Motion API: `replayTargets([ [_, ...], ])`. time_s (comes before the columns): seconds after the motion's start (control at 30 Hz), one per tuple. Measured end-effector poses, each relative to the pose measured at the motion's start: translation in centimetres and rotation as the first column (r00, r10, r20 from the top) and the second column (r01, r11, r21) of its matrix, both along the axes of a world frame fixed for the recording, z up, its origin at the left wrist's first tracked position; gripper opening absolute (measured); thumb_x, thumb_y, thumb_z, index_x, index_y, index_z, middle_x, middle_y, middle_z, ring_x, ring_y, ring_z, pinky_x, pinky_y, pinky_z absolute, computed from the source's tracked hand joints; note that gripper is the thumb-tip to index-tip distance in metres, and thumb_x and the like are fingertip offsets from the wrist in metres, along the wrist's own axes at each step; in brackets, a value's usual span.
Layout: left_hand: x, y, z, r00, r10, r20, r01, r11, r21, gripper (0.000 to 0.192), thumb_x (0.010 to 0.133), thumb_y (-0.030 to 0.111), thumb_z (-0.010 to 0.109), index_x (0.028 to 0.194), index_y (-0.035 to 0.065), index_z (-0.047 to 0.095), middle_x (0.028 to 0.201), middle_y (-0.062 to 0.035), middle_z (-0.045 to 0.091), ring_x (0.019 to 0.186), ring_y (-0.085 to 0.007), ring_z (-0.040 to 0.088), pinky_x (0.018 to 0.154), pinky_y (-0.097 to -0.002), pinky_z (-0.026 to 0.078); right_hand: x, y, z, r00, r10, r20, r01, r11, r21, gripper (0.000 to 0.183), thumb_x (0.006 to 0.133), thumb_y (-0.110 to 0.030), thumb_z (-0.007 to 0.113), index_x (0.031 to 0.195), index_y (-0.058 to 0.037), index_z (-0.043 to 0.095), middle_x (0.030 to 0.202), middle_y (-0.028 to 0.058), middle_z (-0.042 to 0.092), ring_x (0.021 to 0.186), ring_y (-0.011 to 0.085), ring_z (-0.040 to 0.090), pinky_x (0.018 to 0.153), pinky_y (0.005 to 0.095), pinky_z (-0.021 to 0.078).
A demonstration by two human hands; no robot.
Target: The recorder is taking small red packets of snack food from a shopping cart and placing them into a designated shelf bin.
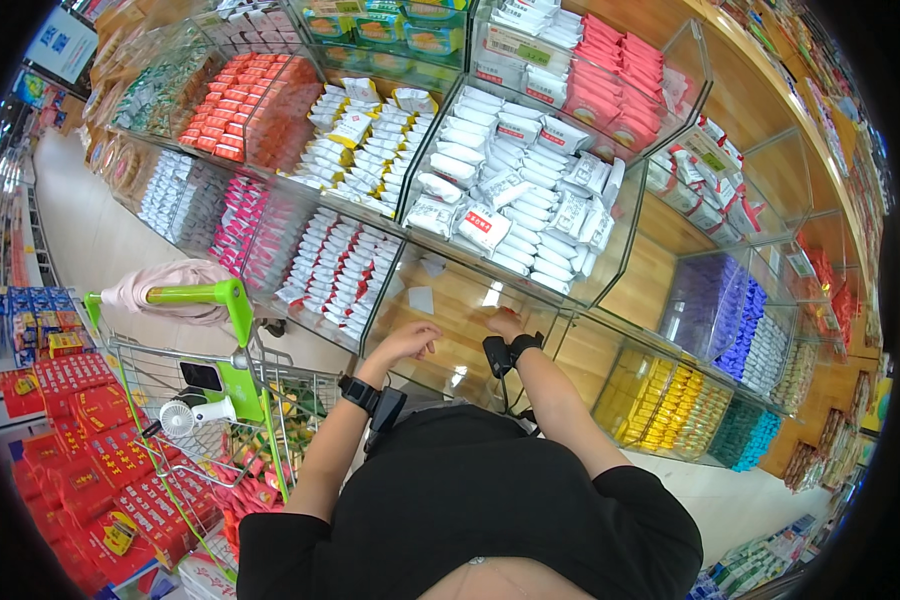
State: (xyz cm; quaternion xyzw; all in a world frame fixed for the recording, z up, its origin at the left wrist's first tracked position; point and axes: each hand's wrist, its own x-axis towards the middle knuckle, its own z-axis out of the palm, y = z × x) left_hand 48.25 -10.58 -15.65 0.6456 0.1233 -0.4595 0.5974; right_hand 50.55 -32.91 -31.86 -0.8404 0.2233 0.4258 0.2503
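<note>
My left hand (411,342) is over the near part of a clear-walled display bin with a wooden base (461,300). Its fingers are loosely bent and I see nothing in them. Farther right, my right hand (504,322) is at the same bin, fingers bent downward; their tips are hidden, so whether they hold anything cannot be told. A white slip of paper (421,300) lies on the wooden base, beyond my left hand. Another pale slip (433,265) sits farther back. Both wrists carry black strapped devices.
Behind, an upper bin holds white wrapped packets (525,195). Red-and-white packets (341,270) fill the bin at left, yellow ones (664,401) at right. A shopping cart with a green handle (195,292) and a white fan (187,415) stands left, near stacked red boxes (112,442).
</note>
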Motion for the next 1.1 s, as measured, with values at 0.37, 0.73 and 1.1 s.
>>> replayTargets([
  [0.37,-0.3,0.0,0.7,0.999,0.010,0.043,-0.010,1.000,0.009,0.024,0.079,0.023,0.049,0.091,0.0037,0.055,0.065,-0.0035,0.052,0.049,-0.0077,0.045,0.045,-0.0199,0.040,0.2,-0.3,-0.2,0.994,0.071,-0.083,-0.032,0.912,0.408,0.023,0.075,-0.016,0.046,0.079,0.0031,0.058,0.078,0.0089,0.060,0.062,0.0181,0.057,0.051,0.0292,0.0435],
  [0.73,-1.7,1.0,1.2,0.988,0.042,0.147,-0.043,0.999,-0.001,0.026,0.078,0.021,0.049,0.094,0.0009,0.052,0.067,-0.0036,0.051,0.048,-0.0078,0.044,0.044,-0.0194,0.038,1.6,4.1,14.2,0.983,0.110,0.149,-0.168,0.867,0.468,0.013,0.071,-0.007,0.047,0.080,-0.0004,0.054,0.067,0.0088,0.056,0.055,0.0177,0.052,0.050,0.0281,0.0416],
  [1.1,-4.0,2.5,2.9,0.924,0.248,0.290,-0.249,0.968,-0.037,0.020,0.082,0.019,0.042,0.094,0.0052,0.050,0.073,-0.0007,0.050,0.060,-0.0069,0.047,0.053,-0.0195,0.041,1.0,5.6,18.6,0.925,0.035,0.378,-0.296,0.690,0.661,0.016,0.075,-0.016,0.050,0.085,-0.0038,0.052,0.086,0.0088,0.055,0.077,0.0161,0.051,0.068,0.0257,0.0409],
])
